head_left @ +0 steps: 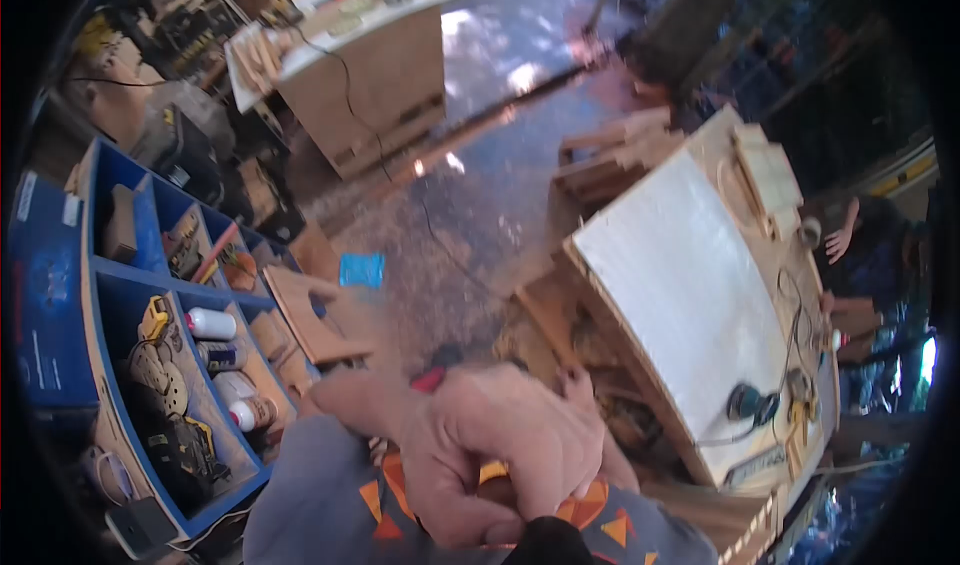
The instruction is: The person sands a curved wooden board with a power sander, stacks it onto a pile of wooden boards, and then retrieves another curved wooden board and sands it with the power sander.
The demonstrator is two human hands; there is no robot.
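Note:
My right hand (545,430) and my left hand (435,480) appear pressed together at the bottom middle, close to the camera. Their fingers are curled, and the border between the two hands is hard to make out. Anything inside them is hidden. A dark band or cuff (552,543) shows at the bottom edge, below the hands. Behind them are an orange-patterned shirt (375,500) and grey shorts (295,495).
A blue divided box (95,285) with bottles, a yellow tool and sanding discs stands left. On the right, a workbench carries a white panel (680,265) and a sander (745,402). Another person's hand (842,233) shows far right. A blue packet (361,270) and a cord lie on the floor.

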